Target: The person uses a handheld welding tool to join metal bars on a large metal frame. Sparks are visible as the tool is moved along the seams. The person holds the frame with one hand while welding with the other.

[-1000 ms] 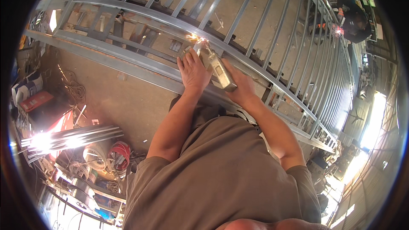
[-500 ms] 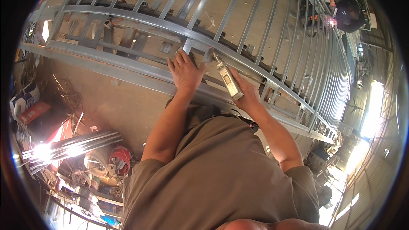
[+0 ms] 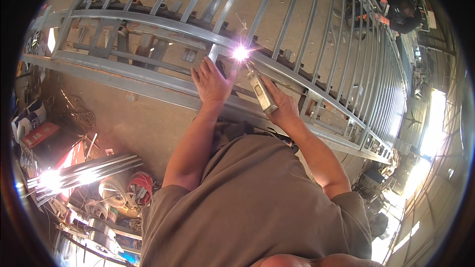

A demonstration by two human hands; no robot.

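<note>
In the head view, my right hand (image 3: 283, 104) is wrapped round a boxy, worn, pale welding torch (image 3: 262, 91), its tip pointing up and left. A dazzling violet-white arc (image 3: 241, 53) burns at that tip, against the lower edge of the curved grey metal rail (image 3: 173, 28). The glare hides the joint itself. Just left of the arc, my left hand (image 3: 213, 81) grips a short metal bar (image 3: 213, 52) that meets the rail, with fingers on one side and the thumb on the other. Most of the bar's lower part is hidden by that hand.
Long parallel bars (image 3: 292, 17) fan out from the rail across the frame. Beyond them at far right a person (image 3: 403, 12) in dark clothing bends over the frame. At lower left lie a bundle of shiny metal lengths (image 3: 94, 170), a red bucket (image 3: 141, 188) and coiled cable (image 3: 81, 116).
A bright arc has lit at my torch tip, where only a faint glow showed. Both hands have shifted slightly left. The glow by the far person has gone out.
</note>
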